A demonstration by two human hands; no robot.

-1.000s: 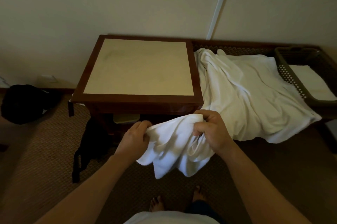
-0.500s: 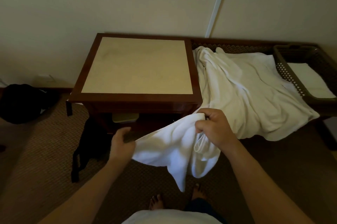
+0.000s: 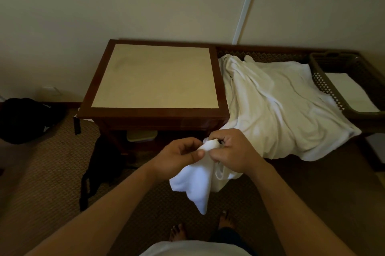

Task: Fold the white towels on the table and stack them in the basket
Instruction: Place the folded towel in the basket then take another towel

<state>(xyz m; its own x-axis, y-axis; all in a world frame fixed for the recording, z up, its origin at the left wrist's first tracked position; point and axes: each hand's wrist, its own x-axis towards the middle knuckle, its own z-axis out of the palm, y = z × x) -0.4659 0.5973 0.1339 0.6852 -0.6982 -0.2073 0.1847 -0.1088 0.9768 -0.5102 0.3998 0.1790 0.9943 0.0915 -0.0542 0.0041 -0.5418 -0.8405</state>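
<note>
Bunched white towel point(image 3: 198, 180), hanging midair

A cream wall point(image 3: 145, 1) is crossed by a white vertical strip point(image 3: 248, 4). Against it a dark wooden side table with a beige tabletop point(image 3: 156, 76) is set, on brown patterned carpet point(image 3: 41, 172). The room is dimly lit.

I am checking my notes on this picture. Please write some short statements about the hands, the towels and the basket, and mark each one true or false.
1. Both hands, left hand and right hand, hold the small towel. True.
2. The small towel lies flat on the table. False: it hangs in the air in front of the table.
3. The basket is empty. False: a folded towel lies inside.
4. A big towel lies spread out between the table and the basket. True.
</note>
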